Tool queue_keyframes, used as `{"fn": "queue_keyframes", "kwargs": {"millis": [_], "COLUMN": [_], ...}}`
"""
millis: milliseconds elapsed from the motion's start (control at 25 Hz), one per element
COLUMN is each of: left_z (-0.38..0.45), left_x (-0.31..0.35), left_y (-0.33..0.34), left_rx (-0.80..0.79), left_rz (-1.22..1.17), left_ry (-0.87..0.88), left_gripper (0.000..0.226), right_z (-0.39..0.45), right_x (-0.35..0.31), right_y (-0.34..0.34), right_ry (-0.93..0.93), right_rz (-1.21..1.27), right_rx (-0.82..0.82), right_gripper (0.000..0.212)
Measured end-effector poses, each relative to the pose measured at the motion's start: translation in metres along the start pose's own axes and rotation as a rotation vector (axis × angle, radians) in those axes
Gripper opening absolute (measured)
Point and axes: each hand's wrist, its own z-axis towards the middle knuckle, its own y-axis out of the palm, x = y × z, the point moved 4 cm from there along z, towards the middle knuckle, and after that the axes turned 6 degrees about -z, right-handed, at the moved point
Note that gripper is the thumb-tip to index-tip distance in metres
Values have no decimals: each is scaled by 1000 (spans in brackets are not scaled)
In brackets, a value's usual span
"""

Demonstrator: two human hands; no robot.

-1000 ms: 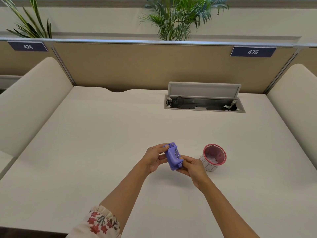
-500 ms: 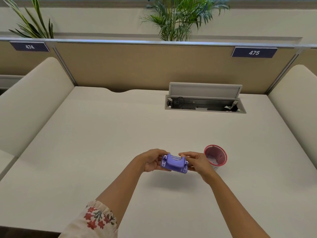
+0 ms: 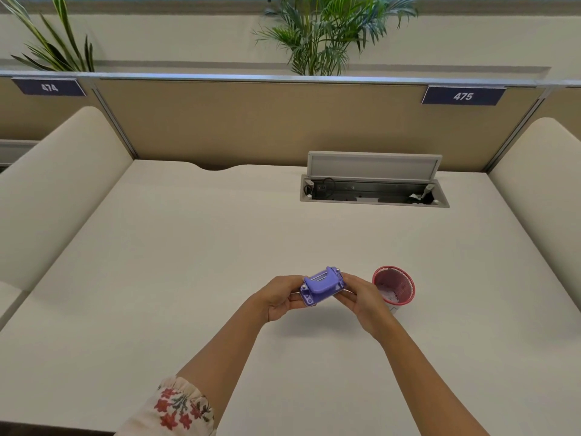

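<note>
A small purple hole punch (image 3: 322,285) is held above the white desk (image 3: 188,278), lying roughly level with its lever side up and tilted slightly up to the right. My left hand (image 3: 281,297) grips its left end with curled fingers. My right hand (image 3: 361,295) grips its right end. Just right of my right hand stands a small red mesh cup (image 3: 396,286) with white scraps inside; my hand hides part of its near left side.
An open cable tray (image 3: 374,191) with its lid raised is sunk into the desk at the back right. Cream side panels (image 3: 56,190) flank the desk. A tan partition (image 3: 251,121) closes off the back, with plants behind it.
The punch has turned from standing on end to lying level, then tilted with its right end a little higher. Both hands kept hold of it throughout.
</note>
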Motion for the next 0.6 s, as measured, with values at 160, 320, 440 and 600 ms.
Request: {"fn": "queue_keyframes", "kwargs": {"millis": [160, 320, 440, 600], "left_z": [1, -4, -7, -5], "left_x": [0, 5, 6, -2], "left_y": [3, 6, 5, 5], "left_rx": [10, -86, -129, -107], "left_rz": [-45, 117, 300, 329], "left_ry": [59, 26, 5, 67], "left_gripper": [18, 16, 33, 33], "right_z": [-2, -1, 0, 2], "right_x": [0, 3, 7, 6], "right_y": [14, 10, 7, 9], "right_ry": [-59, -47, -19, -29], "right_rz": [-25, -115, -173, -194], "right_rx": [-110, 76, 81, 70], "right_gripper": [32, 34, 41, 52]}}
